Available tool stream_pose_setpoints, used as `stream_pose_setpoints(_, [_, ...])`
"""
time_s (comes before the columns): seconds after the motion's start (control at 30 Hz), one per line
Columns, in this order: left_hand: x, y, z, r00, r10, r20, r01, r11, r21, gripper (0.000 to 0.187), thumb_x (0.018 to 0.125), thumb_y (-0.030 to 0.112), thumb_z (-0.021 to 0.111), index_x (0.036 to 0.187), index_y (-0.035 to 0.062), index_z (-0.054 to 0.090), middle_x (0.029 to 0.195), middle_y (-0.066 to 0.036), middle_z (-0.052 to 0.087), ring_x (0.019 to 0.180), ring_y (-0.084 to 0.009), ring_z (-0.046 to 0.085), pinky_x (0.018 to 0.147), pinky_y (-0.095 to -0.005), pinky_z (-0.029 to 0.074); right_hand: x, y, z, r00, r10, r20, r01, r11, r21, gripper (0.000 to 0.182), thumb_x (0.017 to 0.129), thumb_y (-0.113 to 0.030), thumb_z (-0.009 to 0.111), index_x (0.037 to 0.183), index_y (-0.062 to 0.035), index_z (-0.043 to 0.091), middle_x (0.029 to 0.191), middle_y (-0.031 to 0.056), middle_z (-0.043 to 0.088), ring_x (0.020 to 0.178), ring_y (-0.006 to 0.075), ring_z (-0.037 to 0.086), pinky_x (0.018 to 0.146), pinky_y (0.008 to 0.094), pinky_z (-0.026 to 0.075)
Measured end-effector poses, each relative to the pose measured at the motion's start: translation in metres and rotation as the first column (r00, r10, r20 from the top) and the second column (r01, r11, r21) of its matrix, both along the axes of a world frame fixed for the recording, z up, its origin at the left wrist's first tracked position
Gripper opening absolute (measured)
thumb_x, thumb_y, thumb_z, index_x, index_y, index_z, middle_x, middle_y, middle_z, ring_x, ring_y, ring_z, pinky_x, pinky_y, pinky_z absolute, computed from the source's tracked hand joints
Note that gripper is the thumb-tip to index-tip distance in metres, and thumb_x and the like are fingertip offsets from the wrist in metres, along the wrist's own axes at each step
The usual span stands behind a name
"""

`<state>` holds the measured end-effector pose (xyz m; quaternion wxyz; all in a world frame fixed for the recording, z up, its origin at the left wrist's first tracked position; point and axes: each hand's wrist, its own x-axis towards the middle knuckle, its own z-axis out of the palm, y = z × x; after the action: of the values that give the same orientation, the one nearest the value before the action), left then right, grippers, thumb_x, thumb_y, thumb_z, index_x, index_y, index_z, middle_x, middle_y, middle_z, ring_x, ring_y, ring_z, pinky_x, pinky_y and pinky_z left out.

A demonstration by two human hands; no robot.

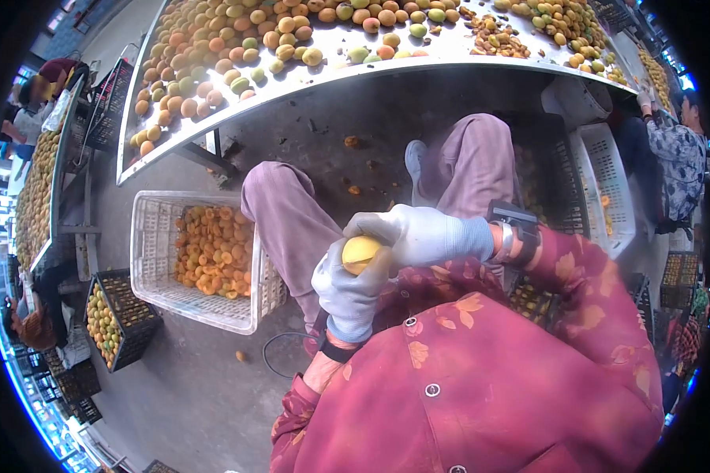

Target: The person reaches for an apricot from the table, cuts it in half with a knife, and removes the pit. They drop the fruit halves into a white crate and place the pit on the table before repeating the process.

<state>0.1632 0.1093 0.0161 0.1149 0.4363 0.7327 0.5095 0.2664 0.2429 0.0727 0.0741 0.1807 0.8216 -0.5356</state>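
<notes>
A yellow apricot (360, 250) with a dark line across its side is held between my two gloved hands, in front of my lap. My left hand (345, 290), in a pale grey glove, is closed around it from the near left side. From the right, my right hand (414, 233) has its fingers closed over the top and side of the same apricot. A knife or other tool does not show between them. Left of my knee stands a white plastic crate (151, 272) with many halved orange apricots (213, 251) in it.
A metal-topped table (335, 65) ahead carries many whole apricots (213, 39) and a heap of brown scraps (497, 39). A white basket (607, 177) stands at right, a black crate of apricots (122, 319) at left. Another person (678, 158) works at far right.
</notes>
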Motion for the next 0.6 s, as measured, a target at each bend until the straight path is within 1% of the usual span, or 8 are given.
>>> stream_pose_setpoints(0.13, [0.000,-0.001,-0.002,0.997,-0.021,-0.079,0.023,0.999,0.025,0.031,0.064,0.021,0.079,0.082,0.0011,0.063,0.068,-0.015,0.065,0.062,-0.0318,0.065,0.059,-0.0378,0.052,0.001,0.000,-0.004,1.000,0.000,-0.031,0.000,1.000,-0.013,0.043,0.079,-0.014,0.066,0.120,-0.0152,0.053,0.093,0.0152,0.069,0.088,0.0368,0.067,0.073,0.0402,0.051])
stream_pose_setpoints(0.23, [-0.004,-0.001,-0.005,1.000,-0.021,0.023,0.020,1.000,0.023,0.026,0.065,0.016,0.077,0.083,0.0027,0.064,0.073,-0.014,0.065,0.060,-0.0311,0.065,0.058,-0.0378,0.052,0.000,-0.005,-0.004,0.999,-0.026,-0.021,0.027,0.999,0.038,0.045,0.080,-0.018,0.068,0.121,-0.0142,0.051,0.092,0.0162,0.068,0.084,0.0376,0.067,0.071,0.0405,0.052])
stream_pose_setpoints(0.3, [-0.012,-0.001,-0.017,0.990,-0.112,0.087,0.120,0.989,-0.089,0.027,0.089,0.026,0.064,0.090,-0.0007,0.063,0.070,-0.007,0.065,0.059,-0.0137,0.062,0.055,-0.0290,0.048,-0.002,-0.013,-0.002,0.999,-0.044,-0.025,0.047,0.993,0.113,0.046,0.081,-0.020,0.068,0.123,-0.0137,0.050,0.090,0.0172,0.068,0.082,0.0383,0.067,0.069,0.0410,0.052])
stream_pose_setpoints(0.4, [-0.016,-0.002,-0.023,0.959,-0.192,0.210,0.196,0.981,0.001,0.031,0.096,0.029,0.057,0.090,-0.0010,0.063,0.072,-0.003,0.064,0.061,-0.0084,0.059,0.053,-0.0244,0.046,-0.002,-0.022,0.008,0.983,-0.153,0.101,0.129,0.969,0.210,0.055,0.084,-0.023,0.059,0.135,-0.0130,0.041,0.094,0.0233,0.067,0.087,0.0419,0.066,0.078,0.0476,0.052])
stream_pose_setpoints(0.47, [-0.015,0.001,-0.019,0.973,-0.209,0.093,0.198,0.973,0.115,0.037,0.099,0.035,0.053,0.094,-0.0003,0.063,0.076,-0.002,0.065,0.061,-0.0080,0.057,0.050,-0.0220,0.042,-0.001,-0.021,0.013,0.983,-0.155,0.097,0.131,0.968,0.215,0.065,0.085,-0.025,0.059,0.144,-0.0122,0.034,0.098,0.0247,0.067,0.088,0.0419,0.066,0.079,0.0472,0.052])
stream_pose_setpoints(0.5, [-0.013,0.001,-0.005,0.780,-0.198,0.594,0.160,0.980,0.117,0.025,0.089,0.024,0.063,0.099,0.0008,0.062,0.081,-0.005,0.065,0.066,-0.0118,0.061,0.054,-0.0274,0.046,-0.001,-0.020,0.021,0.980,-0.133,0.145,0.103,0.975,0.197,0.068,0.085,-0.025,0.058,0.146,-0.0119,0.031,0.099,0.0252,0.067,0.088,0.0417,0.066,0.079,0.0471,0.052])
stream_pose_setpoints(0.53, [-0.013,0.000,0.003,0.361,-0.139,0.922,0.127,0.987,0.099,0.029,0.079,0.014,0.073,0.103,0.0020,0.061,0.086,-0.009,0.066,0.071,-0.0157,0.065,0.057,-0.0328,0.050,-0.001,-0.018,0.026,0.975,-0.110,0.193,0.076,0.981,0.178,0.070,0.086,-0.026,0.058,0.148,-0.0116,0.028,0.100,0.0256,0.066,0.089,0.0415,0.066,0.079,0.0471,0.052])
stream_pose_setpoints(0.6, [-0.016,0.000,0.003,0.357,-0.143,0.923,0.175,0.981,0.084,0.034,0.081,0.016,0.073,0.107,-0.0003,0.059,0.087,-0.008,0.066,0.071,-0.0136,0.064,0.059,-0.0312,0.051,0.000,-0.014,0.027,0.969,-0.093,0.228,0.050,0.981,0.185,0.070,0.087,-0.026,0.057,0.148,-0.0096,0.026,0.100,0.0255,0.066,0.089,0.0412,0.066,0.079,0.0469,0.052])
